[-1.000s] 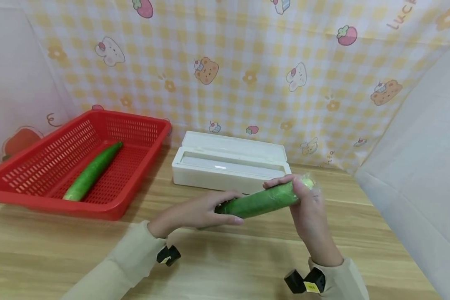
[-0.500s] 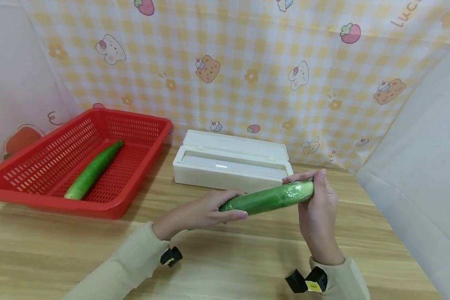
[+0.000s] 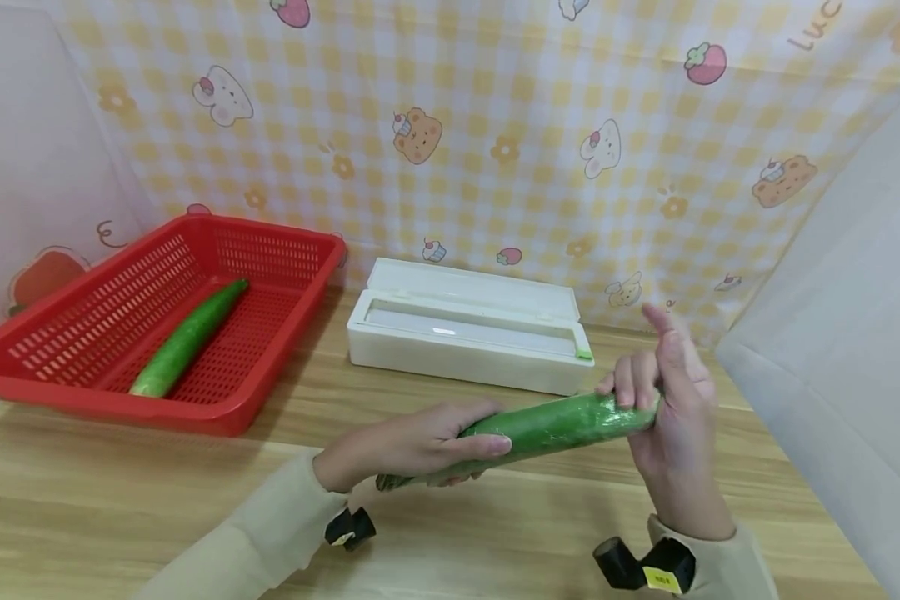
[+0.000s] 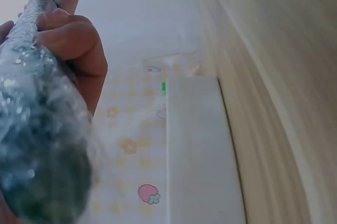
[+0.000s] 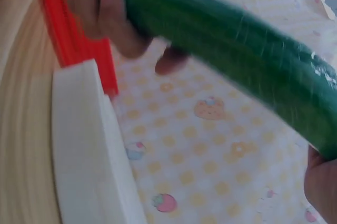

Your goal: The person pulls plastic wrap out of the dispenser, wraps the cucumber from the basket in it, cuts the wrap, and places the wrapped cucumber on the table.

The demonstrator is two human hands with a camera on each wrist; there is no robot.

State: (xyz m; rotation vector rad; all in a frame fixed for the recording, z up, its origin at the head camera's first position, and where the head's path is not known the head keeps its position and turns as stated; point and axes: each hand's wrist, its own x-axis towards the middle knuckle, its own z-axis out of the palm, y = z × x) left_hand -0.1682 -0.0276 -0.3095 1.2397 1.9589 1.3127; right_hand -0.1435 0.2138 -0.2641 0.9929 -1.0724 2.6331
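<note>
A cucumber (image 3: 562,427) in clear, shiny plastic film is held above the table, tilted so its right end is higher. Around its left half my left hand (image 3: 427,440) grips, thumb along the top, with the dark tip sticking out below the wrist side. My right hand (image 3: 678,408) holds the right end, several fingers curled over it and the index finger pointing up. Close in the left wrist view, the film looks crinkled around the cucumber's rounded end (image 4: 42,182). Smoother film covers the cucumber (image 5: 237,45) in the right wrist view.
Behind the hands stands a long white box (image 3: 465,354), probably a cling film dispenser, lid raised, with a green piece (image 3: 584,354) at its right end. To the left, a red basket (image 3: 228,417) holds another cucumber (image 3: 187,342). A checked cloth (image 3: 510,108) hangs behind.
Both hands and the cucumber have shifted slightly right and lower. My right hand has moved from the end's side to fingers curled over it, index finger raised. The box's green piece is now uncovered.
</note>
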